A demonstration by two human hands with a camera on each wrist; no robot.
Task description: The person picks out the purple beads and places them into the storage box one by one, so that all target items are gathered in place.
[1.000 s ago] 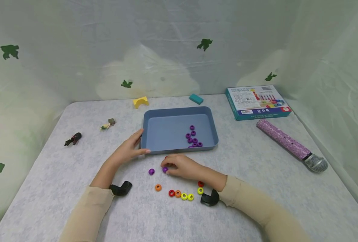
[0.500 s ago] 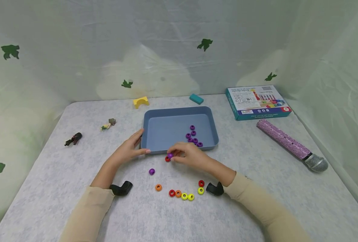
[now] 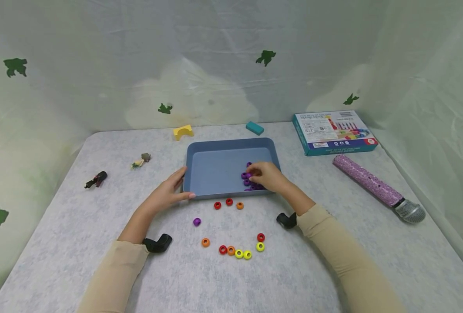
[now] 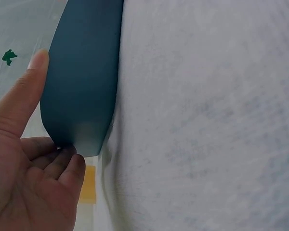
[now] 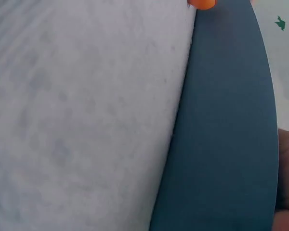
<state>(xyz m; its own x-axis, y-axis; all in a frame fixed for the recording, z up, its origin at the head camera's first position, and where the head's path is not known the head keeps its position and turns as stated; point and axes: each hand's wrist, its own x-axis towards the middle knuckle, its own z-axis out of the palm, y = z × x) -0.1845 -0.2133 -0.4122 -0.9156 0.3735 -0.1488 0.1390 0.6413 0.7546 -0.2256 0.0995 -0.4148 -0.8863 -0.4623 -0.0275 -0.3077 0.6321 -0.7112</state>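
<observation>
A blue-grey tray lies mid-table, with several purple beads in its right half. My left hand holds the tray's near left corner; in the left wrist view its thumb touches the rim and its fingers curl against the wall. Over the purple beads, inside the tray, my right hand pinches a purple bead between thumb and fingers. The right wrist view shows mostly the tray's outer wall, which hides much of that hand. One purple bead lies on the table in front of the tray.
Red, orange and yellow beads lie before the tray. Behind it are a yellow arch block and a teal block. A box and microphone lie right, small figures left.
My right hand has picked up a purple bead from the table and carried it over the tray's front wall, in among the other purple beads. The left hand stays at the tray corner.
</observation>
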